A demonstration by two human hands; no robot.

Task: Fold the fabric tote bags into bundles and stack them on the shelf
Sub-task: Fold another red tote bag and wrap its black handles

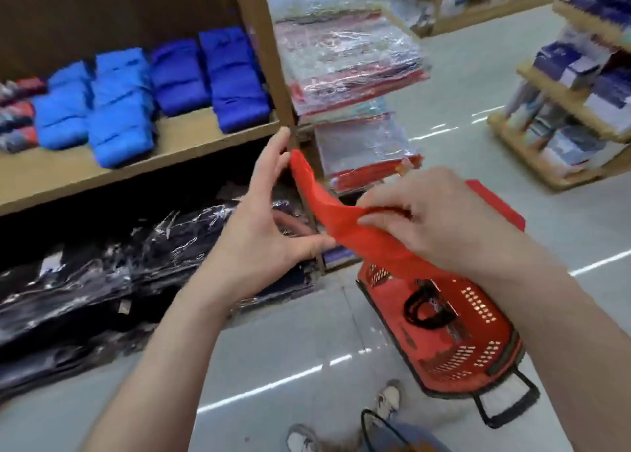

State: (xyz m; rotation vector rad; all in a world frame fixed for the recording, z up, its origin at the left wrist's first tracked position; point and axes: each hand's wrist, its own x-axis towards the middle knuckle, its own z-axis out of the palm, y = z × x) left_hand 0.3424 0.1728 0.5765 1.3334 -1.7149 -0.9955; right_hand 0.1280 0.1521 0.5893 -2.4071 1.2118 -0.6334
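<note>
Illumination: bright, even, cool-white, from overhead. Long white streaks of reflected light lie on the glossy floor [307, 376].

Glare: strong specular highlights break up the clear wrapping of the stacked packs [348, 59] and of the dark wrapped packs [102, 264] on the lowest level.

Shadow: the recess under the wooden shelf [191, 134] is dark. Shadows elsewhere are soft.

Blur: motion blur softens the whole frame, most at the blue bundles [119, 110] and the far display racks [573, 110].

Distortion: wide-angle bending tilts the shelf upright and stretches objects near the corners
</note>
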